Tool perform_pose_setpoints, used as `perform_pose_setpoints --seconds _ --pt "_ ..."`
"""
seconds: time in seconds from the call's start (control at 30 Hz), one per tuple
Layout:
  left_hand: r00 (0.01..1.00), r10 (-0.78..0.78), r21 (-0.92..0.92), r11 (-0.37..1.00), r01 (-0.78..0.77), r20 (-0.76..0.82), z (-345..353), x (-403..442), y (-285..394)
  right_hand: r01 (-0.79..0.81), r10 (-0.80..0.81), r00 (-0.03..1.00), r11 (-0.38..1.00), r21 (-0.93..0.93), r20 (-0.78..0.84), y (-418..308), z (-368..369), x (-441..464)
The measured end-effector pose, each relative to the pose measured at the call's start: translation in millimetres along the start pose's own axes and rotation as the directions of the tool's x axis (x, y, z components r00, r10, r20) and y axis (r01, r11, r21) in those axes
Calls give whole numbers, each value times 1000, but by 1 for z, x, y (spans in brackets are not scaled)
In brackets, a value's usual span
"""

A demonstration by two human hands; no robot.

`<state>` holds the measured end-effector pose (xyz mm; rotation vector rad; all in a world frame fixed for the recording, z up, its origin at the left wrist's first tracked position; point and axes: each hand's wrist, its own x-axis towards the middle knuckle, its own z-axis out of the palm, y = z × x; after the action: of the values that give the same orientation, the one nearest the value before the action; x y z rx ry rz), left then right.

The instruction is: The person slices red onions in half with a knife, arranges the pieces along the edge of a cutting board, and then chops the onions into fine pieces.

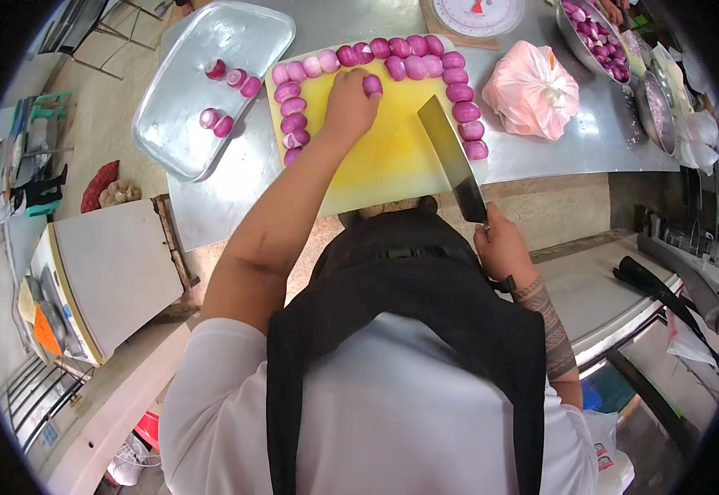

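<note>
My left hand [351, 106] is over the upper part of a yellow cutting board [384, 165], its fingers closed on a peeled red onion [372, 84]. In my right hand [504, 243], a cleaver [452, 157] is gripped by its handle; the blade slants up and left across the board's right side. Peeled red onions [460, 92] line the board's left, top and right edges, with a few in a second row at the top. The fingertips of my left hand are partly hidden.
A metal tray [149, 124] with several onions stands on the left of the steel table [541, 161]. To the right are a tied pink plastic bag [531, 91], a dial scale [479, 12] and a metal bowl [570, 33] of onions. A person [21, 198] is far left.
</note>
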<state>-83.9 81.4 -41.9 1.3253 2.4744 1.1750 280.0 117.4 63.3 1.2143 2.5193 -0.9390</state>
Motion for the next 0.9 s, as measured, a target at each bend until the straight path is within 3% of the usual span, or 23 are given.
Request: perform_pose_setpoints --seconds 0.23,0.33,0.37,0.47,0.53,0.6,0.63,0.7,0.73,0.8,0.9 --pt "999 -1 18 1000 1 45 15 36 2 -28 25 999 993 112 29 -13 8 4" --pt "992 116 -21 993 -117 -45 -3 30 -8 20 -15 1000 976 217 -22 -23 9 4" --pt "1000 7 -123 992 -8 -11 -16 34 -12 23 -21 1000 978 207 -11 -27 10 7" --pt "975 85 146 988 -56 -204 -83 57 -44 4 -3 1000 984 177 -2 -35 16 14" --pt "967 2 292 953 75 -255 -131 87 -101 -50 55 998 986 157 -28 -38 27 19" --pt "927 -234 480 803 355 -293 -163 106 -164 -45 49 998 990 136 -30 -39 27 23" --pt "961 -214 548 790 275 -174 -168 114 -247 -52 57 998 991 124 -34 -40 27 22" --pt "969 -245 510 830 224 -27 -179 115 -293 -9 14 996 998 65 -87 -36 34 23" --pt "955 -296 413 870 269 2 -193 105 -273 8 -4 994 1000 30 -112 -33 34 23" --pt "927 -348 437 819 373 -140 -197 108 -265 -27 26 998 1000 -10 -60 -45 28 24" --pt "946 -198 190 949 251 -258 -195 80 -141 -23 20 997 999 -39 -68 -47 30 24"
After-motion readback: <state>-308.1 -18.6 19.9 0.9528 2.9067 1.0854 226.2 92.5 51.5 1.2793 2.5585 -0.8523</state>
